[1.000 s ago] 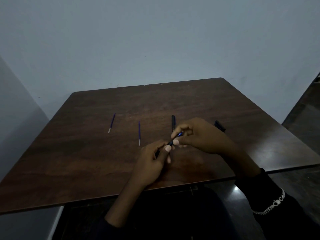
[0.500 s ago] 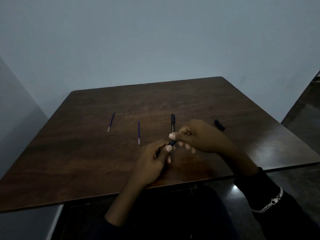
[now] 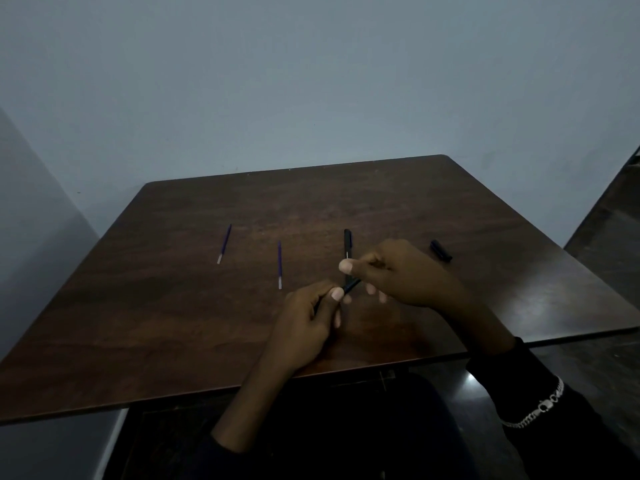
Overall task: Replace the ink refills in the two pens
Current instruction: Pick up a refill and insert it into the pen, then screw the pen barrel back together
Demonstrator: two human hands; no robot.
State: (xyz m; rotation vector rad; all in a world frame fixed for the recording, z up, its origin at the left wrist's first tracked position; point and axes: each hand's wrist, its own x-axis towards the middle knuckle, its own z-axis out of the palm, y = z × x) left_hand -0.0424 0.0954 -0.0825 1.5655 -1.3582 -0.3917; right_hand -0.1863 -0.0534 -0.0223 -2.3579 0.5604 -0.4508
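A dark pen barrel [image 3: 350, 285] is held between both hands above the near middle of the brown table [image 3: 173, 323]. My left hand [image 3: 308, 323] grips its lower end; my right hand [image 3: 398, 271] pinches its upper end, which the fingers hide. A second black pen [image 3: 347, 242] lies on the table just beyond the hands. Two thin blue refills lie to the left, one in the middle [image 3: 279, 265] and one farther left [image 3: 224, 243]. A black pen cap [image 3: 441, 250] rests right of my right hand.
The table's front edge runs just under my wrists. A pale wall stands behind the table and along the left. Dark floor shows at the right. A silver chain bracelet [image 3: 540, 407] sits over my right sleeve.
The blue refill seen between the hands a second ago has gone out of sight. My right hand has closed in over the barrel's upper end.
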